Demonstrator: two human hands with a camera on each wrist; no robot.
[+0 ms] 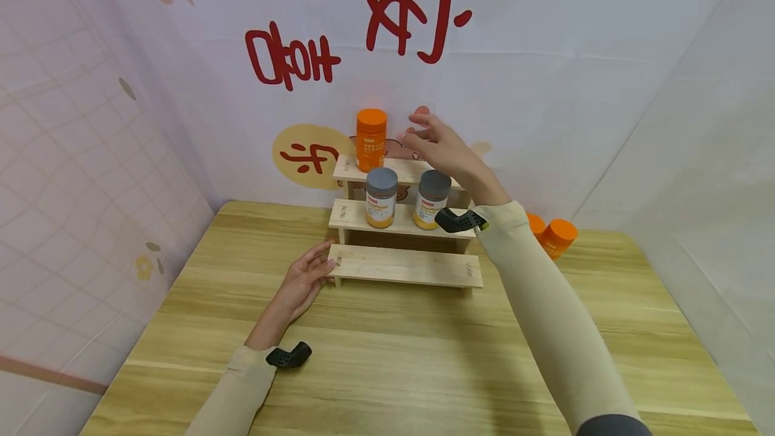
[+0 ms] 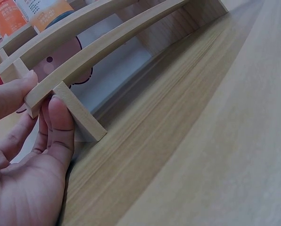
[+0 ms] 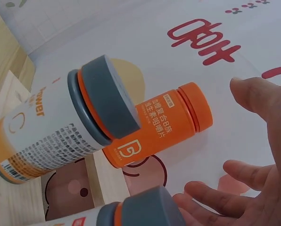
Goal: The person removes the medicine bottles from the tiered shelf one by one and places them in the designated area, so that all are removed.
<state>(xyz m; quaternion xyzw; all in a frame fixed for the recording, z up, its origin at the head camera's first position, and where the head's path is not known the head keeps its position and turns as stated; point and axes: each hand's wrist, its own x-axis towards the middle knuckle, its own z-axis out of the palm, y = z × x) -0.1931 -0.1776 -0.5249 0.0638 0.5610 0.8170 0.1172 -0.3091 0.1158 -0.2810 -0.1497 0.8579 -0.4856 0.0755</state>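
A three-step wooden rack [image 1: 406, 266] stands on the table by the back wall. My left hand [image 1: 307, 278] grips the left end of its lowest step, thumb on top and fingers underneath, as the left wrist view shows. On the top step, toward the left, stands an orange bottle [image 1: 371, 141]. Two grey-lidded bottles stand on the middle step, one left of centre [image 1: 381, 199] and one [image 1: 432, 199] at the right. My right hand [image 1: 440, 143] hovers above the rack's right side with fingers spread, holding nothing, a little right of the orange bottle.
Two orange bottles [image 1: 558, 239] stand on the table right of the rack, partly behind my right forearm. A white wall covering [image 1: 545, 52] with red lettering rises behind the rack. The wooden tabletop [image 1: 387, 355] extends toward me.
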